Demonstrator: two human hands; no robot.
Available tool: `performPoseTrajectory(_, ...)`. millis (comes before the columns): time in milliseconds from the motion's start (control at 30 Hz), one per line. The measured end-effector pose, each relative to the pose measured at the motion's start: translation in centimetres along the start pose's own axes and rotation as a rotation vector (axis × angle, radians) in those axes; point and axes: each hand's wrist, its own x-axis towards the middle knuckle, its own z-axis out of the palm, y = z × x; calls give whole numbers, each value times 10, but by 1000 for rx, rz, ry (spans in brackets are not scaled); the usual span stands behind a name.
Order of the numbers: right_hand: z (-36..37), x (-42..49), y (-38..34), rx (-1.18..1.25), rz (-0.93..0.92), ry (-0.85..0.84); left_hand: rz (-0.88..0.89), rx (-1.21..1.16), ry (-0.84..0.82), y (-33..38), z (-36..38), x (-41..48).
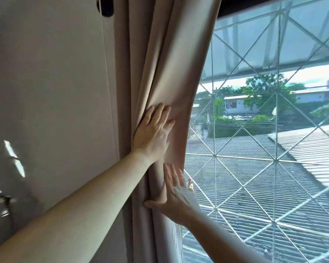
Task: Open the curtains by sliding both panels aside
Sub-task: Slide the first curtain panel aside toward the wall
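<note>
Beige curtain panel (165,73) bunched at centre-left of frame against the wall (55,82); my left hand (153,133) and right hand (176,200) lay flat on it, fingers (160,112) spread, gripping nothing, pressing folds leftward to clear the window (264,149).

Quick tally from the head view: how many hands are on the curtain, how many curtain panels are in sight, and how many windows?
Hands flat on the fabric: 2, the left hand above, the right hand below.
Curtain panels: 1, the beige curtain panel bunched against the wall.
Windows: 1, the window behind a diamond grille.
Total: 4
</note>
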Motion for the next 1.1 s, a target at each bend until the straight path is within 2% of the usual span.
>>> performPoseTrajectory(633, 67, 77, -79, 10, -114, -15, -81, 85, -6, -111, 53, -36)
performPoseTrajectory(1100, 95, 105, -117, -12, -155, -67, -93, 122, -43, -145, 61, -49)
